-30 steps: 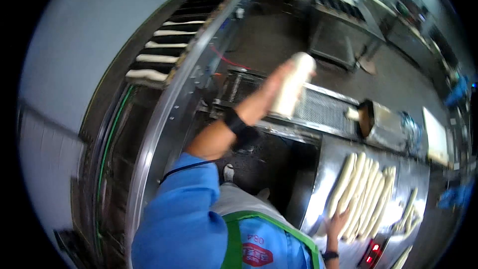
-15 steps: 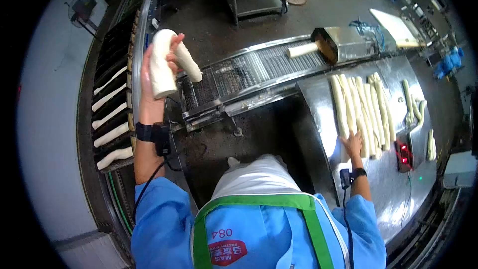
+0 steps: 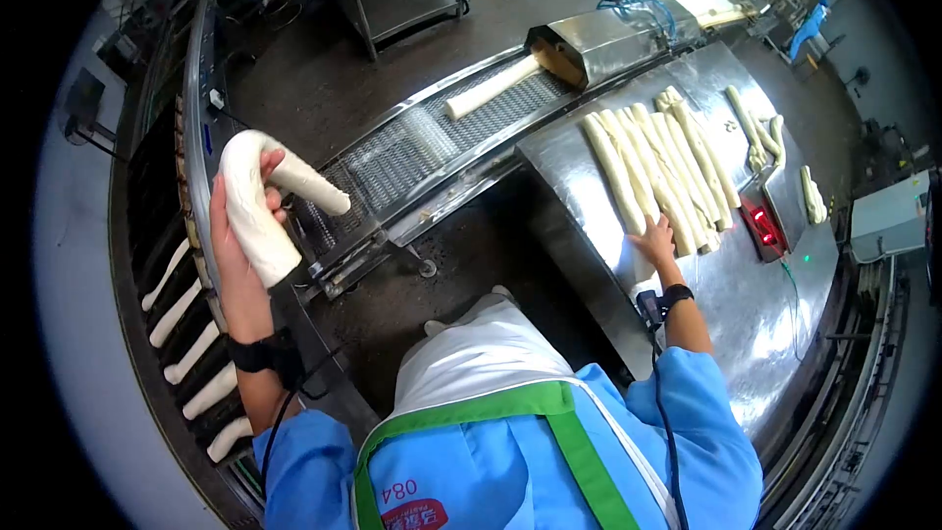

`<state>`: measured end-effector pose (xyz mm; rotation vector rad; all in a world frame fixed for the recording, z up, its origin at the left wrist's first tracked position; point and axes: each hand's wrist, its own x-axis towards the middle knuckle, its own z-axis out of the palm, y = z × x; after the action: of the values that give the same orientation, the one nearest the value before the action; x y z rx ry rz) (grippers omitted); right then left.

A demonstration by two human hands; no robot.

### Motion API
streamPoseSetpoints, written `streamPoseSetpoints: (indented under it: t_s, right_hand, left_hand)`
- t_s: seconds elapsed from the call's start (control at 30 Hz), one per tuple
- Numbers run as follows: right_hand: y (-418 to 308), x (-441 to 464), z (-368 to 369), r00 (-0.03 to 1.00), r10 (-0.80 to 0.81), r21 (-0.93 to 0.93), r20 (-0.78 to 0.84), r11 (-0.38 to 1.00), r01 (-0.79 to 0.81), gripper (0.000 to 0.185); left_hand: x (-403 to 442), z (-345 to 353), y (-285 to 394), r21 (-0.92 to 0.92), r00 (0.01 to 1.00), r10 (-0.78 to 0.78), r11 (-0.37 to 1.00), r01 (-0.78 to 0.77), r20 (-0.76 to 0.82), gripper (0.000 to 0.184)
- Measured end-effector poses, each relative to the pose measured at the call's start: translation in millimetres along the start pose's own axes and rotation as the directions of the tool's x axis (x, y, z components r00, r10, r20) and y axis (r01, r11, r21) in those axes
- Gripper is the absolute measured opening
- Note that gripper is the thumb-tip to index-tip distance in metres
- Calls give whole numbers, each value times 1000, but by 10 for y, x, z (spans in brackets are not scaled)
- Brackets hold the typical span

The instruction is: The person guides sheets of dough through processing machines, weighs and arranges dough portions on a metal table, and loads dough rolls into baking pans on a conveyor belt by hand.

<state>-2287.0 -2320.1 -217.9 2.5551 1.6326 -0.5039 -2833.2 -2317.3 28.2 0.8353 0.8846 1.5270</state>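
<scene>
My left hand is closed around a thick white dough roll, which hangs bent over the hand with both ends drooping. This hand is raised between the mesh conveyor and a row of dark baking trays at the left. On the metal table, my right hand lies over the near ends of several long dough strips set side by side. Its fingers are spread and touch the dough without being wrapped round it. Both wrists carry black bands with cables.
A long dough piece rides on the mesh conveyor, coming out of a metal housing. Dark trays at the left hold white dough lengths. The metal table also carries a scale with a red display and dough scraps.
The view has swung, so the table and conveyor sit further left. More of the dough piece has emerged from the housing. The left hand keeps the roll; the right hand stays at the strips.
</scene>
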Motion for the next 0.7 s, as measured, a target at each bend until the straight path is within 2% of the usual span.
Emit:
streamPoseSetpoints:
  t_s: [0.1,0.17,0.2,0.23,0.27,0.3,0.33,0.37,0.4,0.43,0.47,0.5,0.53,0.6,0.67,0.7]
  right_hand:
    - [77,100,-14,1000,-16,17,13,1000,16,70]
    - [97,150,-41,999,-14,-14,33,1000,15,71]
    - [111,165,-62,999,-22,-22,44,1000,23,69]
    - [246,258,46,995,-104,-108,-5,989,103,65]
    - [551,486,330,949,-284,-172,-139,950,259,63]
    - [585,512,279,975,-220,-24,-2,975,220,65]
    - [563,512,213,960,-278,-66,33,958,280,65]
    - [570,567,146,951,-300,3,75,954,300,64]
    - [583,633,78,940,-321,75,117,947,314,64]
    - [583,707,5,926,-341,146,159,936,320,63]
    - [359,613,-320,906,-234,345,354,933,106,54]
    - [625,870,-202,890,-303,541,342,838,77,48]
    - [402,697,-520,780,-526,740,340,661,123,42]
    - [339,613,-766,787,-498,824,366,566,-25,37]
    - [346,742,-843,791,-481,872,378,472,-130,36]
    - [371,926,-865,772,-467,854,430,487,-182,36]
  left_hand:
    - [-37,76,-10,-24,997,27,999,-28,-69,52]
    - [-113,86,-20,-3,997,38,999,-38,-68,50]
    - [-132,74,-33,-30,999,39,999,-39,-8,49]
    - [-122,16,-106,-18,999,39,999,-39,18,50]
    - [-124,-53,-130,2,998,51,999,-52,21,51]
    - [-157,39,-118,40,997,78,996,-79,29,51]
    - [-125,165,-124,88,994,108,990,-109,25,52]
    - [-133,114,-226,-75,990,132,989,-129,40,50]
    - [-120,109,-249,-157,992,128,980,-122,25,50]
    - [-129,133,-220,-126,990,124,983,-131,-62,50]
    - [-134,136,-173,-110,983,121,985,-136,-137,50]
    - [-125,114,-107,-85,973,165,980,-180,-163,51]
    - [-111,74,-35,-62,964,198,975,-212,-175,52]
    - [-244,102,178,15,922,289,955,-295,-258,49]
    - [-191,-230,387,66,889,359,932,-356,-285,48]
    - [-154,-390,527,59,880,373,926,-373,-294,49]
